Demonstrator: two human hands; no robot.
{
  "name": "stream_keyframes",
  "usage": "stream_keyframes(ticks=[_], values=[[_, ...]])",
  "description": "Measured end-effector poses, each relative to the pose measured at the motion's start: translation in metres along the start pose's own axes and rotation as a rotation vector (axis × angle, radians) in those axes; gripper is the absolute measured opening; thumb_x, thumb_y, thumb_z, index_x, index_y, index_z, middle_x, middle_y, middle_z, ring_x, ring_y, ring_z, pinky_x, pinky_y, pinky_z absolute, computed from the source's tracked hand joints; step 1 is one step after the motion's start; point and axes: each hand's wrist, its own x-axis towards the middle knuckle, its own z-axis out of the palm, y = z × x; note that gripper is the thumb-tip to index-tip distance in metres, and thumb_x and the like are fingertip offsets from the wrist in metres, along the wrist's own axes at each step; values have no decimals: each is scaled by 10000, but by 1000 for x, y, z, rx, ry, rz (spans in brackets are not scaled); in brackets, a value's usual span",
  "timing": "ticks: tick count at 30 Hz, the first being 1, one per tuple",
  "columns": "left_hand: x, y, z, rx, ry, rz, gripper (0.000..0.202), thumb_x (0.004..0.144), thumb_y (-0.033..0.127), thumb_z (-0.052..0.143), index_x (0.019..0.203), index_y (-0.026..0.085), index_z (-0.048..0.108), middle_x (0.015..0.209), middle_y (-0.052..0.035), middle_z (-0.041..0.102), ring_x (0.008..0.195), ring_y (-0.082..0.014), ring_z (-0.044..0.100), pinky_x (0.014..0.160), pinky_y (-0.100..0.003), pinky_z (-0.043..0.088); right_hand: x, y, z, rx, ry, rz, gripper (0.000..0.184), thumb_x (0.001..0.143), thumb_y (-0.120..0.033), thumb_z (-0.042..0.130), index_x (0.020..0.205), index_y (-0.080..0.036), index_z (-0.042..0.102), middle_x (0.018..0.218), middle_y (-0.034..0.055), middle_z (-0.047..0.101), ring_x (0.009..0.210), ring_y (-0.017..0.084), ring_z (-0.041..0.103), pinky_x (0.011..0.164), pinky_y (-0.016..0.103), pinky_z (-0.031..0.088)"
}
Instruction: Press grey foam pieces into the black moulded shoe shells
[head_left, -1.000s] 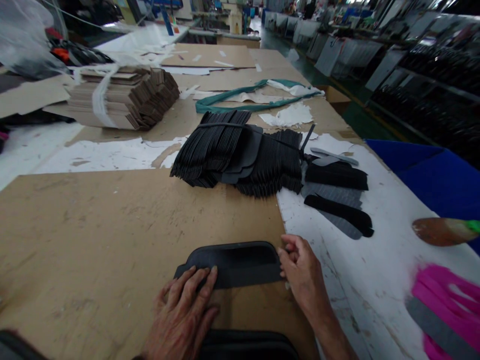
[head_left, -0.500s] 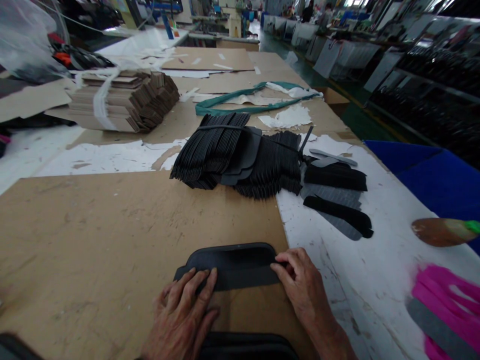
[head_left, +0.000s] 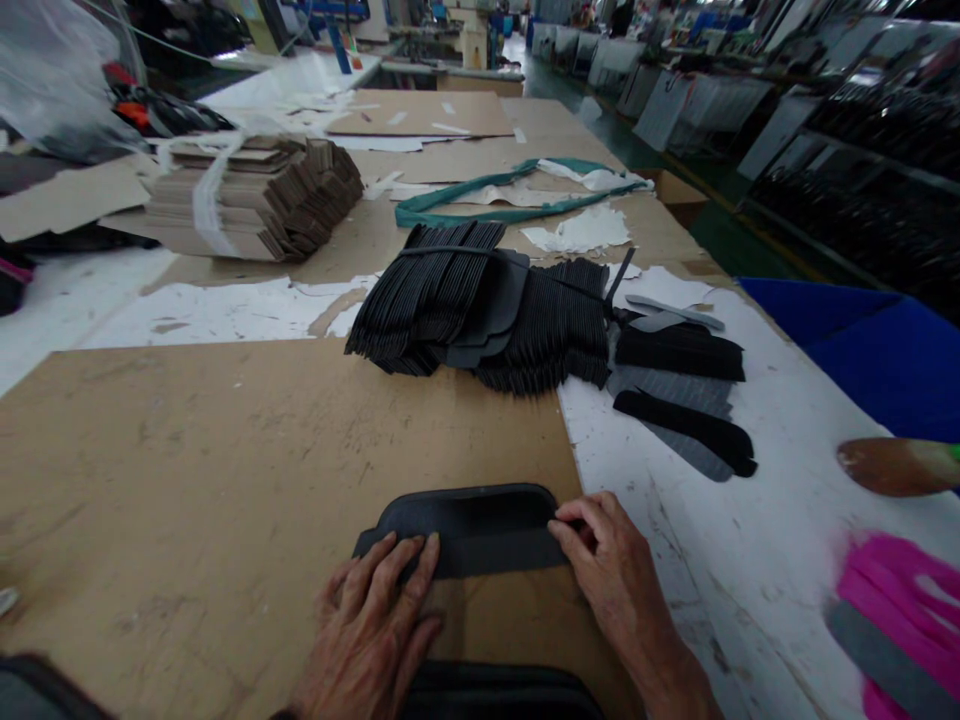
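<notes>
A flat black shaped piece (head_left: pixel 472 520) with a grey strip along its near edge lies on a brown board (head_left: pixel 187 460) in front of me. My left hand (head_left: pixel 375 625) rests flat on its left end, fingers stretched out and pressing down. My right hand (head_left: pixel 611 565) is curled at the piece's right end, thumb and fingers pinching its edge. Another dark piece (head_left: pixel 495 690) shows at the bottom edge, between my wrists.
Behind lies a heap of black cut pieces (head_left: pixel 480 310), with black and grey strips (head_left: pixel 682 395) to its right. A tied bundle of brown card (head_left: pixel 247 195) sits back left. Pink strips (head_left: pixel 900 610), a brush (head_left: pixel 896 465) and a blue bin (head_left: pixel 862 350) are at right.
My right hand slid a little onto the right end of the black piece and closed on its edge. The left hand stayed pressed where it was.
</notes>
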Motion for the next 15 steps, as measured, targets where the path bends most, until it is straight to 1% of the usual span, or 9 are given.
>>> stream_keyframes(ticks=[3,5,7,8,9,10,12,13,15], values=[[0,3,-4,0,-22,-5,521,830,307,489,1332,243,367,1221,-43,512,1135,-241,392,908,-373,283,-2,2,-6,-6,19,-90,126,820,-280,517,787,-197,606,751,8,556,591,85,550,561,189,471],[-2,5,-7,-4,-53,-27,531,825,263,496,1338,235,359,1236,-42,502,1151,-243,369,929,-385,262,-5,0,-10,-52,81,-152,183,850,-331,477,836,-199,603,758,10,572,591,87,559,542,187,473],[-3,6,-8,-8,-78,-47,554,819,248,503,1348,237,340,1252,-38,492,1159,-252,351,939,-405,243,-8,-5,-11,-135,193,-222,242,880,-363,425,885,-193,596,793,27,585,653,105,580,579,204,484],[-4,7,-8,-11,-87,-49,572,814,249,510,1356,237,326,1260,-35,486,1162,-255,345,940,-412,237,-9,-8,-9,-167,223,-281,262,895,-358,396,913,-188,594,825,38,592,706,114,591,619,212,489],[-4,7,-8,-13,-92,-49,592,809,251,519,1363,236,311,1266,-32,480,1164,-258,340,939,-418,233,-10,-12,-6,-188,222,-362,274,906,-341,372,946,-182,592,871,49,600,774,122,598,672,220,492],[-5,7,-8,-17,-95,-43,612,803,256,528,1369,235,297,1271,-30,476,1164,-260,337,937,-421,233,-11,-15,-2,-204,184,-457,278,912,-317,362,993,-177,587,937,59,605,859,130,596,735,230,487],[-5,8,-7,-29,-94,-34,635,796,267,544,1374,234,284,1275,-27,473,1166,-262,335,935,-426,241,-12,-20,9,-246,59,-637,299,904,-288,378,1116,-170,552,1114,71,577,1038,158,547,850,268,459],[-5,8,-7,-35,-96,-44,638,793,270,550,1373,236,286,1275,-27,473,1167,-264,336,935,-432,249,-12,-21,14,-285,5,-699,332,895,-294,396,1172,-165,526,1196,74,541,1111,179,505,893,300,438],[-4,10,-7,-45,-106,-71,624,795,280,553,1365,239,303,1275,-30,477,1168,-272,345,935,-449,273,-11,-18,25,-380,-57,-761,413,878,-325,424,1249,-151,472,1300,77,466,1200,218,429,945,359,397]])
